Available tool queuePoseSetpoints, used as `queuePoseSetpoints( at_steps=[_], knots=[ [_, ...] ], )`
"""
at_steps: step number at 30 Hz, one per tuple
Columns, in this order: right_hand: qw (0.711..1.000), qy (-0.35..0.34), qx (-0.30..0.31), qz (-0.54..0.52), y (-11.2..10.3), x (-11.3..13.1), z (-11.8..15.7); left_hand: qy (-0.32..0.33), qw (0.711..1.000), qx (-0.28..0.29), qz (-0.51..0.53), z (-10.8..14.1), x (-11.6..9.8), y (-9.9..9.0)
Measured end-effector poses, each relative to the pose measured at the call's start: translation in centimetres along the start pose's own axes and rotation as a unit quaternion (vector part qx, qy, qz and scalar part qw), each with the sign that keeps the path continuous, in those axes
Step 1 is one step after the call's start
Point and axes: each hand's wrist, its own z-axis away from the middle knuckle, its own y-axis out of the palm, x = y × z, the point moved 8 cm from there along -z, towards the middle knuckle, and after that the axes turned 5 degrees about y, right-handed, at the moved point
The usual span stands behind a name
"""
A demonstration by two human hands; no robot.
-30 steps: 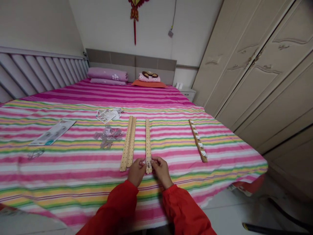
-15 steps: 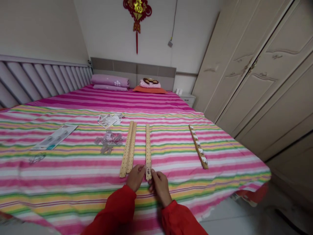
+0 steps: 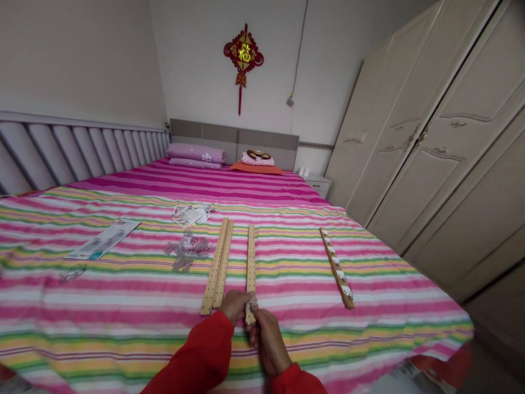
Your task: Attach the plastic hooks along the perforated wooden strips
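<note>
My left hand (image 3: 237, 305) reaches over the near end of a perforated wooden strip (image 3: 251, 257). Its thumb and fingers are pinched on a small clear packet (image 3: 252, 302) with a tiny metal piece. My right hand (image 3: 267, 334) is closed at the packet's lower right side, by the strip's end; the fingertips partly hide what it grips. Just left, two more perforated wooden strips (image 3: 218, 268) lie side by side. Farther left sits a heap of small clear packets (image 3: 187, 250) with tiny items inside.
A wooden bar with white-backed hooks (image 3: 336, 265) lies to the right. On the left are a long hook package (image 3: 104, 239) and a thin wire loop (image 3: 73, 272). Opened packaging (image 3: 192, 215) lies beyond the heap. Everything rests on a striped bed sheet (image 3: 143, 328).
The view has tilted up, so everything appears lower. My left fingers have moved right, onto the packet over the strip, and my right hand has closed in at the strip's end.
</note>
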Motion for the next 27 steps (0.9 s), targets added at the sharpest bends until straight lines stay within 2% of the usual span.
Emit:
queuePoseSetpoints(
  at_steps=[4,11,13,16,17,19,22,25,26,27],
  knots=[
    [1.000,-0.015,0.010,0.007,-0.2,-0.2,-0.2,0.005,0.999,-0.039,0.004,-0.3,0.4,-0.1],
    [0.999,-0.026,0.021,-0.012,-0.4,-0.4,-0.4,0.036,0.997,-0.062,-0.002,-1.0,0.7,-0.6],
    [0.999,-0.027,0.018,-0.014,-0.4,-0.4,-0.4,0.025,0.997,-0.070,-0.011,-0.8,0.7,-0.9],
    [1.000,-0.016,0.015,-0.012,-0.6,-0.5,-0.4,-0.020,0.997,-0.042,-0.053,0.4,0.3,-1.1],
    [1.000,-0.011,0.017,-0.009,-0.6,-0.6,-0.4,-0.018,0.996,-0.023,-0.080,1.0,-0.3,-1.3],
    [1.000,-0.002,0.027,-0.001,-0.5,-0.6,-0.2,0.035,0.989,-0.005,-0.141,2.0,-2.4,-2.3],
    [0.999,0.004,0.032,0.012,-0.7,-0.7,0.1,0.146,0.970,-0.059,-0.187,3.1,-6.5,-6.3],
    [1.000,-0.008,0.008,0.020,-1.4,-0.7,0.3,0.228,0.936,-0.178,-0.202,3.3,-10.0,-12.6],
    [1.000,-0.017,-0.003,0.021,-1.7,-0.7,0.3,0.252,0.917,-0.229,-0.211,3.4,-10.9,-14.8],
    [0.999,-0.026,-0.015,0.022,-2.0,-0.6,0.4,0.287,0.877,-0.296,-0.247,3.7,-11.9,-17.0]
  ],
)
